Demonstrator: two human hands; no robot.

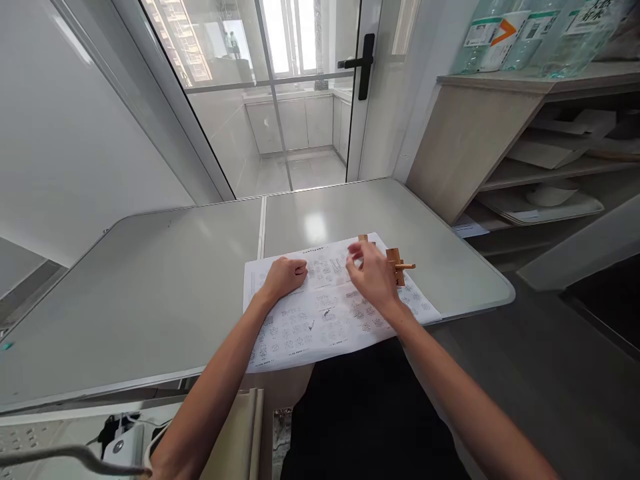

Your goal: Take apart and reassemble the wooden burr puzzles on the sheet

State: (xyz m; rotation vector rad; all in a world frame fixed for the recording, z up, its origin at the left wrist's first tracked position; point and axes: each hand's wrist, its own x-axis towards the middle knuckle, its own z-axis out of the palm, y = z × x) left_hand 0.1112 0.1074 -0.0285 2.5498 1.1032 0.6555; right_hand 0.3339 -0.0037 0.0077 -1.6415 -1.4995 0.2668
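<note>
A large white instruction sheet [295,327], printed with small line diagrams, lies on the table and overhangs its front edge. My left hand [286,277] rests on the left part of the sheet, closed in a loose fist; nothing shows in it. Over the sheet's upper right, my right hand [371,272] has its fingers curled towards the thumb, and whatever they may hold is too small or hidden. Just right of that hand are interlocking wooden puzzle pieces [395,257], one a stick jutting to the right. Another wooden piece [363,237] shows behind my right fingers.
The grey table [165,293] has a seam left of the sheet. A glass door [300,100] with a black handle [367,67] stands beyond it. To the right, a wooden shelf [475,127] carries large plastic bottles [530,40]. Cables and a white device [125,447] are at lower left.
</note>
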